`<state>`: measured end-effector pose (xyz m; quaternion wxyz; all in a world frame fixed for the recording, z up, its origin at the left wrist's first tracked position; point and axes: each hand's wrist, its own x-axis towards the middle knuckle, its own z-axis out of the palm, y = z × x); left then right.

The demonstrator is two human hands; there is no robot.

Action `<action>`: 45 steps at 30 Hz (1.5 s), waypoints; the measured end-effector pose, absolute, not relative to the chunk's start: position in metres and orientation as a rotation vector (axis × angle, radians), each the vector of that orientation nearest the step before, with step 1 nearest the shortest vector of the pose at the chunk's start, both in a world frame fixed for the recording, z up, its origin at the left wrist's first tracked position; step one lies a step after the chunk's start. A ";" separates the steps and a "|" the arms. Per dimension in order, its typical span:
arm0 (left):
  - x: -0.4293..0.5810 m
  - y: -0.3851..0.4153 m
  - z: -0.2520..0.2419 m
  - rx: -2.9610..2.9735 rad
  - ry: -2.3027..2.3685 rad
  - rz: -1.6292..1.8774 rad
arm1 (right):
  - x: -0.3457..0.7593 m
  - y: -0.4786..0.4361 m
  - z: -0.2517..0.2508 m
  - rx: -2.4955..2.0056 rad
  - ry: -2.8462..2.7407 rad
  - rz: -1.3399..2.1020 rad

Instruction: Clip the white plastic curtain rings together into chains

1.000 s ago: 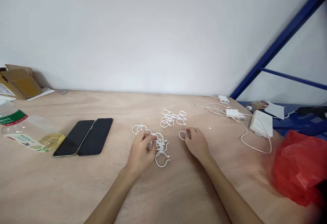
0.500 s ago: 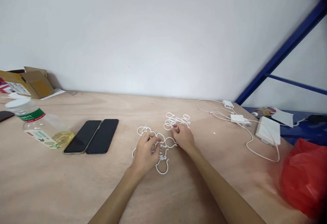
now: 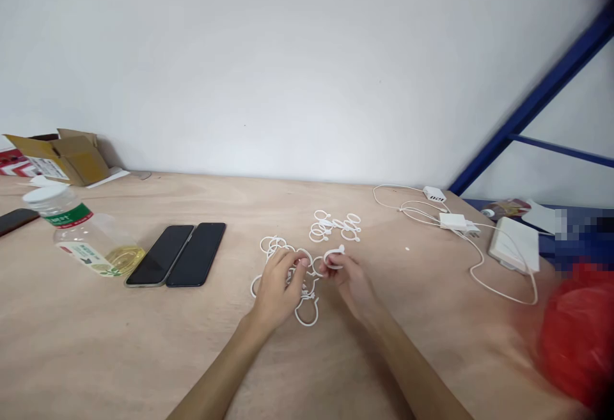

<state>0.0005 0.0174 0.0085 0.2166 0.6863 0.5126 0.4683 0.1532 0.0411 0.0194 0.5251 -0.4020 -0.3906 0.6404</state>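
Several white plastic curtain rings lie in two groups on the wooden table. My right hand [image 3: 354,282] pinches one curtain ring [image 3: 334,258], raised above the table between the groups. Over the near group of rings [image 3: 307,312] is my left hand [image 3: 278,282], its fingers curled and the thumb close to the index finger. The arc of another ring [image 3: 306,255] shows at those fingertips, and the hand partly covers the rings beneath. Beyond my right hand lies the far group of rings [image 3: 350,233], touched by neither hand.
To the left are two dark phones [image 3: 196,254], a tilted clear bottle [image 3: 81,234] with yellowish liquid, and an open cardboard box [image 3: 79,158]. At right lie white chargers and cables [image 3: 453,220], a white box [image 3: 515,244] and a red plastic bag [image 3: 578,337]. A blue metal frame [image 3: 508,129] rises behind.
My right hand has drawn back from the far group toward me, bringing up a curtain ring. My left hand stays over the near group. The view has shifted slightly.
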 end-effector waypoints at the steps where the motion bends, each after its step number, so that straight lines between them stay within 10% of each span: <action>1: 0.001 0.017 0.010 1.845 1.405 1.282 | 0.149 0.037 0.019 -0.928 -0.946 1.591; 32: 0.003 0.008 0.033 0.850 0.789 1.167 | 0.146 0.019 0.029 -0.558 -0.876 1.974; 45: -0.007 0.013 0.005 2.257 1.743 0.950 | 0.158 0.099 -0.007 -1.481 -1.867 0.456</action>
